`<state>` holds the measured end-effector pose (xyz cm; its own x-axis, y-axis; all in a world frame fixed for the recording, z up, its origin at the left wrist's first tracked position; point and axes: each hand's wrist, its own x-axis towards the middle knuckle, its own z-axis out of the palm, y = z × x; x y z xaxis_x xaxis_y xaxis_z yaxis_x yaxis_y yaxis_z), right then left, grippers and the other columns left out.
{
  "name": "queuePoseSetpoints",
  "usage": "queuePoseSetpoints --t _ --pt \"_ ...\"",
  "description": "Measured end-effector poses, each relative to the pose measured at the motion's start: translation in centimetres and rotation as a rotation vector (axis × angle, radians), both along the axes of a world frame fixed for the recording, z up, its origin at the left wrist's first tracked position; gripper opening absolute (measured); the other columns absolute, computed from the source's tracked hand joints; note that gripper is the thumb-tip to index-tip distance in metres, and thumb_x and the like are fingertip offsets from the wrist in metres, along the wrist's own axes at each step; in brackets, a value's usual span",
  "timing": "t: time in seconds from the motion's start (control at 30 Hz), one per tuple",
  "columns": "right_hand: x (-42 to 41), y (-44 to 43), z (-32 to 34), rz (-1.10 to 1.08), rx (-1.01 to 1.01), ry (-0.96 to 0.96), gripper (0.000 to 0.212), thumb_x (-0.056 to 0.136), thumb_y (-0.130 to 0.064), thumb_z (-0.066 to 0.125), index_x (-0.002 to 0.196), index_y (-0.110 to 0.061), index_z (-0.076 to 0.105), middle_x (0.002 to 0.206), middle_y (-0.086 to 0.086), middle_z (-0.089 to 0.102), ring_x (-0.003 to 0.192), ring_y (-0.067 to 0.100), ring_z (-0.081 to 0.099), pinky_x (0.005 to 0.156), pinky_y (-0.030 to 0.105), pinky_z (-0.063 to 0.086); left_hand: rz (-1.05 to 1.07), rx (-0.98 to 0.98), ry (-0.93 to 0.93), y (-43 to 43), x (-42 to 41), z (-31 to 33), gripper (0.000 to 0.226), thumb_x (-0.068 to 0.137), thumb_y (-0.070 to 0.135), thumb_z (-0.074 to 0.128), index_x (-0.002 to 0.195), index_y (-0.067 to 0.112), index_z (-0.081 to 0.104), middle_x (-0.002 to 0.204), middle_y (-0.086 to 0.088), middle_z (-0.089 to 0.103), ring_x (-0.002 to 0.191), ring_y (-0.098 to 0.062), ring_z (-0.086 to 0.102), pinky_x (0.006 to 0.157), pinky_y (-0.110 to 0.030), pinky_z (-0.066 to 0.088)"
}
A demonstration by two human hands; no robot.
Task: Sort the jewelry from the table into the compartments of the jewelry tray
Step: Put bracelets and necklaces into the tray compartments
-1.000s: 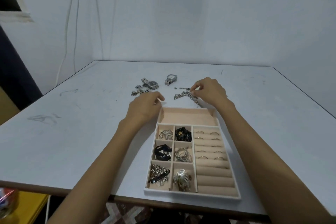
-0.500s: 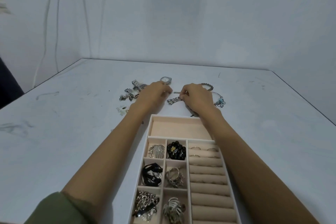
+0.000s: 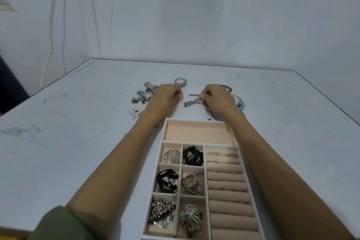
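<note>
The pink jewelry tray (image 3: 165,132) lies near me; its long far compartment (image 3: 196,130) holds nothing. Its small left compartments hold jewelry, among them a black bead bracelet (image 3: 192,155). The ring rolls (image 3: 228,187) on the right carry a few rings. Beyond the tray, my right hand (image 3: 219,98) pinches a silver link chain (image 3: 194,101) that lies on the table. My left hand (image 3: 166,95) has its fingers curled round the strap of a silver watch (image 3: 180,81), and the strap is hidden under them.
Two more watches (image 3: 149,85) (image 3: 145,94) and small earrings (image 3: 136,112) lie left of my left hand. A silver bangle (image 3: 227,88) and a bracelet with blue beads (image 3: 240,104) lie behind my right hand. The white table (image 3: 78,142) ends at walls behind.
My head has leaned forward, so the tray sits lower in view. My left hand moved away from the tray's corner to the round-faced watch. My right hand stays at the chain.
</note>
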<state>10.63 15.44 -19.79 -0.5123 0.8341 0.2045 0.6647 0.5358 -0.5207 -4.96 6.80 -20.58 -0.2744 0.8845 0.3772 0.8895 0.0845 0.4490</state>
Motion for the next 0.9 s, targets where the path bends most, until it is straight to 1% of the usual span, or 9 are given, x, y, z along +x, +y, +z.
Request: queuePoseSetpoints --t 0.17,0.27,0.33,0.4,0.53,0.63,0.7,0.83,0.9 --pt "0.9 0.3 1.2 0.088 -0.11 0.086 0.009 0.086 -0.012 0.064 0.081 -0.019 0.068 0.072 -0.009 0.058 0.076 0.014 0.054 0.069 0.029 0.039 -0.008 0.017 -0.065 -0.9 -0.1 0.4 0.011 0.082 0.001 0.056 0.083 0.005 0.067 0.081 0.001 0.068 0.078 -0.015 0.056 0.061 -0.018 0.032" --pt "2.5 -0.3 3.1 0.243 -0.27 0.046 0.008 0.081 -0.006 0.07 0.084 -0.013 0.072 0.069 -0.002 0.064 0.061 0.008 0.05 0.055 0.02 0.04 0.015 0.027 -0.098 -1.3 -0.5 0.5 0.008 0.086 0.006 0.06 0.088 0.004 0.067 0.084 0.005 0.064 0.08 -0.012 0.052 0.066 -0.019 0.03" --pt "3.6 -0.8 3.7 0.339 -0.367 -0.053 0.009 0.079 -0.005 0.073 0.083 -0.014 0.074 0.065 -0.004 0.067 0.052 0.005 0.049 0.044 0.015 0.032 0.011 0.027 -0.125 -1.5 -0.7 0.5 0.007 0.087 0.009 0.061 0.089 0.005 0.067 0.089 0.0 0.068 0.083 -0.014 0.055 0.071 -0.022 0.035" --pt "4.3 -1.1 3.8 0.382 -0.415 -0.13 0.011 0.078 -0.007 0.076 0.084 -0.016 0.075 0.064 -0.005 0.068 0.052 0.003 0.051 0.044 0.015 0.03 0.013 0.023 -0.143 -1.7 -0.9 0.4 0.007 0.087 0.01 0.063 0.09 0.006 0.067 0.093 -0.006 0.07 0.087 -0.019 0.059 0.077 -0.026 0.043" --pt "4.4 -1.0 3.7 0.386 -0.379 -0.176 0.019 0.076 0.0 0.072 0.085 -0.016 0.077 0.075 0.004 0.07 0.063 0.011 0.055 0.043 0.016 0.033 0.04 0.037 -0.145 -2.5 -0.9 0.4 0.009 0.087 0.013 0.065 0.092 0.005 0.068 0.093 -0.007 0.07 0.088 -0.02 0.062 0.083 -0.033 0.05" --pt "4.3 -0.9 3.2 0.361 -0.323 -0.184 0.026 0.075 0.003 0.067 0.076 -0.021 0.077 0.064 -0.003 0.069 0.066 0.013 0.063 0.054 0.022 0.047 0.034 0.056 -0.202 -3.7 -0.8 0.5 0.004 0.087 0.012 0.065 0.087 0.009 0.068 0.088 -0.003 0.068 0.08 -0.015 0.06 0.08 -0.028 0.049" --pt "4.4 -0.9 3.0 0.345 -0.294 -0.176 0.021 0.075 -0.002 0.073 0.072 -0.022 0.076 0.055 -0.01 0.066 0.058 0.006 0.061 0.053 0.018 0.043 0.022 0.065 -0.239 -4.4 -0.9 0.4 0.004 0.087 0.012 0.065 0.083 0.013 0.066 0.084 0.0 0.067 0.076 -0.015 0.061 0.078 -0.026 0.049" --pt "4.6 -1.2 2.9 0.35 -0.359 -0.097 0.011 0.076 0.0 0.076 0.076 -0.01 0.074 0.05 -0.01 0.064 0.046 -0.002 0.057 0.043 0.009 0.038 0.011 0.07 -0.274 -5.9 -0.8 0.5 0.006 0.086 0.012 0.067 0.081 0.016 0.066 0.075 0.011 0.063 0.069 -0.006 0.059 0.067 -0.01 0.044" --pt "4.5 -1.4 3.1 0.361 -0.367 -0.09 0.01 0.076 0.001 0.075 0.076 -0.009 0.074 0.051 -0.009 0.065 0.046 -0.001 0.057 0.043 0.01 0.038 0.007 0.056 -0.273 -6.9 -0.9 0.6 0.007 0.084 0.013 0.069 0.08 0.018 0.066 0.073 0.009 0.064 0.066 -0.006 0.06 0.067 -0.014 0.047"
